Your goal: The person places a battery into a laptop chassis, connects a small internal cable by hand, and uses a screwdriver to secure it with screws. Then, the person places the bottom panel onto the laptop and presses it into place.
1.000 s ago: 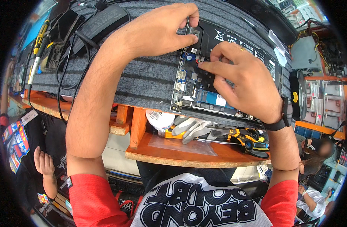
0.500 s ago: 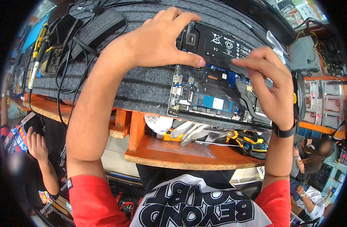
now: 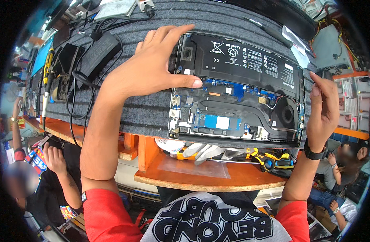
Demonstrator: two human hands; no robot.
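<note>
An opened laptop (image 3: 249,60) lies on the grey ribbed mat (image 3: 144,117), with its black battery, blue circuit board and fan exposed. My left hand (image 3: 185,60) is spread open over its left end; the thumb rests near the edge of the board and the fingers reach past the upper left corner. My right hand (image 3: 322,101) is just beside the right end, fingers curled and index finger bent upward, with nothing visible in it. A black-handled tool (image 3: 268,30) and a white paper (image 3: 298,56) lie beyond the laptop.
A power adapter (image 3: 100,56), cables and a yellow screwdriver (image 3: 48,64) lie at left. Gloves (image 3: 205,153) and yellow-handled tools (image 3: 265,161) sit on the wooden shelf (image 3: 181,181) below. A metal power supply (image 3: 330,48) stands at right. Co-workers (image 3: 59,169) (image 3: 338,173) are on both sides.
My right hand has left the middle of the board and moved right to the laptop's end. My left hand has shifted down along the left edge. The view now shows more of the mat.
</note>
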